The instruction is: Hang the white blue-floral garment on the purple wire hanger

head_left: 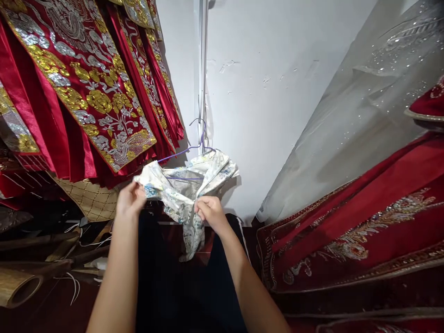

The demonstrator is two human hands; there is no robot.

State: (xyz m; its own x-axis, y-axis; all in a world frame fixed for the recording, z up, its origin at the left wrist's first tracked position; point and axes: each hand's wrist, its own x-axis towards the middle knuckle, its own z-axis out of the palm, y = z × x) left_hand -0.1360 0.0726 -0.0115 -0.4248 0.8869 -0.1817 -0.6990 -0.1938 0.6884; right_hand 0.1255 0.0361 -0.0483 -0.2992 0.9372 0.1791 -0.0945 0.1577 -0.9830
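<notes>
A pale patterned blouse with blue and yellow flecks hangs on a thin purple hanger in front of me. Its lower part dangles in a narrow bunch. My left hand is closed on the cloth at the left shoulder or sleeve, slightly smeared by motion. At the front, where the two edges of the neckline meet, my right hand pinches the fabric. The hanger's hook is up by a slim metal pole; whether it is hooked there I cannot tell.
Red garments with gold and silver embroidery hang at the upper left. To the right are a sheer glittery white gown and a red beaded garment. A bamboo tube lies at lower left. Behind the blouse stands a white wall.
</notes>
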